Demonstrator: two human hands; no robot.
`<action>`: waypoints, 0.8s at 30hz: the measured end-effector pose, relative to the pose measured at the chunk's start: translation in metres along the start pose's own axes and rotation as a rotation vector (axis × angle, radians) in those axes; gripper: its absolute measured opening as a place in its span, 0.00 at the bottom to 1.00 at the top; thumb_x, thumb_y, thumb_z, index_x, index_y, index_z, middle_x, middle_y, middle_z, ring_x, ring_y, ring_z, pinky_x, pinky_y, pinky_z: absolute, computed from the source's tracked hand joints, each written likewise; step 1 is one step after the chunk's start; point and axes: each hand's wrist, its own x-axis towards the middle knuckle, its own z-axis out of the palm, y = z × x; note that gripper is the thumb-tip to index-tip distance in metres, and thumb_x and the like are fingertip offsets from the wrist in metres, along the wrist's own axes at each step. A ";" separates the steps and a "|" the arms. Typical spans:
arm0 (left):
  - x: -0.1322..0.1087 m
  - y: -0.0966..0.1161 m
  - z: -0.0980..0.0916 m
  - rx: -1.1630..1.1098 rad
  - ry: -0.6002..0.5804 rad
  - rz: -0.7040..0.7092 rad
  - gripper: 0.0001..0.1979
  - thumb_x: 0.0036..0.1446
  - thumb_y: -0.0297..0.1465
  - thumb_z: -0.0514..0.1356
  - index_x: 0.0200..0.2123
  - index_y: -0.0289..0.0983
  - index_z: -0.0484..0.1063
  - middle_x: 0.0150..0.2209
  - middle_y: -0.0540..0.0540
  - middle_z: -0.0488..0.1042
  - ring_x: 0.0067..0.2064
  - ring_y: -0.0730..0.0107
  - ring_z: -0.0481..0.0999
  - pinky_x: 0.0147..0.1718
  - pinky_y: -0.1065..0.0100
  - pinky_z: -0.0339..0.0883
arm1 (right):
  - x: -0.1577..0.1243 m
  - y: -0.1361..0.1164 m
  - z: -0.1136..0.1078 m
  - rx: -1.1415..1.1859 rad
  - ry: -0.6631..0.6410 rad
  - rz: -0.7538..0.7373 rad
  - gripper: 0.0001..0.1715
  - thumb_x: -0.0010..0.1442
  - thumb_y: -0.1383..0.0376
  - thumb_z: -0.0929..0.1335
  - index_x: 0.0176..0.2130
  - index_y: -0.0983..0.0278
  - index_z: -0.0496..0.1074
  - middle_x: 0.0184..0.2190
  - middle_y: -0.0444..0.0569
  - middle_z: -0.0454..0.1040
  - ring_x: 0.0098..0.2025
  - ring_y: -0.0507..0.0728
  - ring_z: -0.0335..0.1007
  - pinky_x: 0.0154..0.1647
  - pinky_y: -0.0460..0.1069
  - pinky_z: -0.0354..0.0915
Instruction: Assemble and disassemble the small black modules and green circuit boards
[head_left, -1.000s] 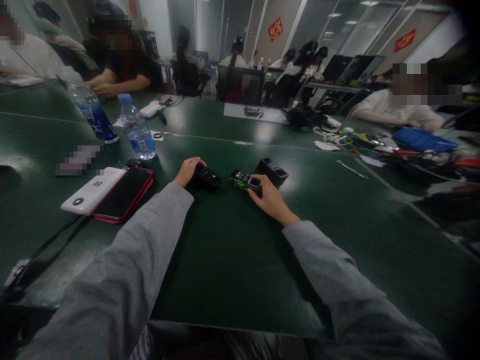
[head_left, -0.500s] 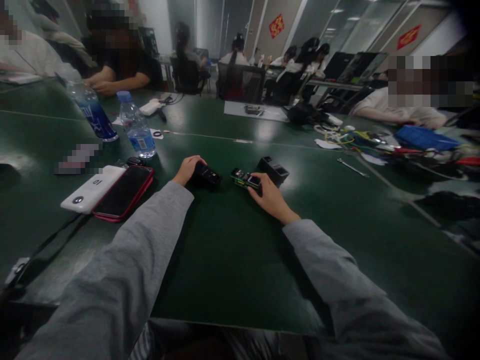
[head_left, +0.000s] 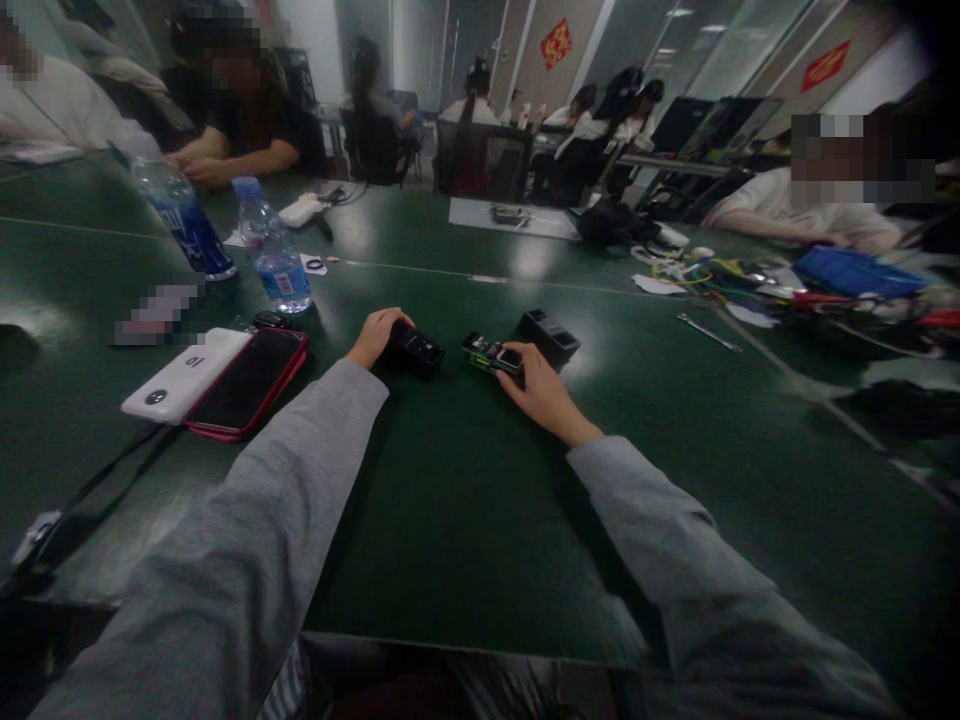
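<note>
My left hand [head_left: 377, 337] is closed around the left end of a black plastic casing [head_left: 417, 349], which rests on or just over the green table [head_left: 450, 520]. A small green circuit board [head_left: 482, 351] with metal parts and a dark block on top is pinched between the thumb and fingers of my right hand [head_left: 541, 393]. Right behind that hand lies a second black casing [head_left: 549, 337], untouched. A short gap separates the board from the casing in my left hand.
To the left are a white power bank [head_left: 186, 377], a red-cased phone [head_left: 251, 383], a water bottle [head_left: 274, 250] and a blue-labelled bottle [head_left: 186, 222]. At right lie a wrench [head_left: 709, 333], tangled cables [head_left: 690, 268] and a blue container [head_left: 859, 273]. Several people sit around.
Both hands stay almost in place with the casing and the board. The view has shifted very slightly.
</note>
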 end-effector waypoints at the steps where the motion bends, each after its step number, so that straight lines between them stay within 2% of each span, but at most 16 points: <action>1: 0.000 0.000 0.000 0.003 0.002 0.004 0.21 0.56 0.43 0.50 0.26 0.37 0.75 0.33 0.44 0.77 0.39 0.62 0.74 0.45 0.63 0.65 | 0.000 0.001 0.000 0.002 0.001 -0.002 0.24 0.64 0.58 0.63 0.57 0.61 0.58 0.50 0.57 0.66 0.51 0.65 0.67 0.53 0.62 0.67; 24: -0.001 0.003 0.001 -0.018 0.005 -0.003 0.20 0.56 0.42 0.49 0.25 0.37 0.74 0.31 0.44 0.76 0.38 0.63 0.73 0.43 0.63 0.66 | 0.000 0.001 0.001 -0.014 0.009 -0.019 0.25 0.64 0.58 0.63 0.58 0.61 0.57 0.50 0.56 0.65 0.50 0.64 0.67 0.52 0.62 0.67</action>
